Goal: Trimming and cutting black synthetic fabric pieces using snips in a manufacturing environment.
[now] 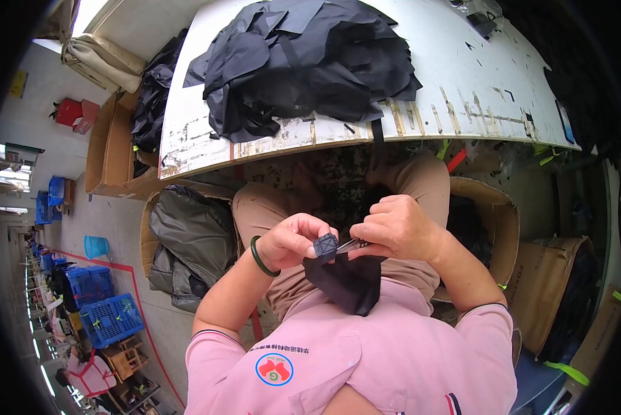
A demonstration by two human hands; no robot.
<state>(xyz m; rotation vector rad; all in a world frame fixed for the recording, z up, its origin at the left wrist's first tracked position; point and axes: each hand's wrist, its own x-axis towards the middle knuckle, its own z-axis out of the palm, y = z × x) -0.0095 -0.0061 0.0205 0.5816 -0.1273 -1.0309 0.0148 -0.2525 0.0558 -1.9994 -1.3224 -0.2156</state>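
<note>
1. The person is sitting at a white desk (462, 76) and holding both hands over the lap, below the desk's near edge.
2. The left hand (293, 242) is closing its fingers around the top of a small black cloth piece (345, 280) and pinching it.
3. A little dark square patch (325, 245) with a bumpy pattern is sitting on the top of the cloth, right at the left fingertips.
4. The right hand (397, 228) is curling shut around small metal snips (355, 244).
5. The snips are lying almost flat, with their long side going across from right to left, and their tip is pointing left at the square patch and touching it.
6. The cloth piece is hanging down from the two hands, so its long side is running up and down and its loose end is pointing at the pink shirt (366, 353).
7. A green bangle (258, 257) is sitting on the left wrist.
8. A big pile of black cloth (303, 62) is lying on the desk, by its far left part, well apart from the hands.
9. A cardboard box (494, 221) is standing on the floor just beside the right knee, and a box of grey cloth (189, 242) is standing by the left knee.
</note>
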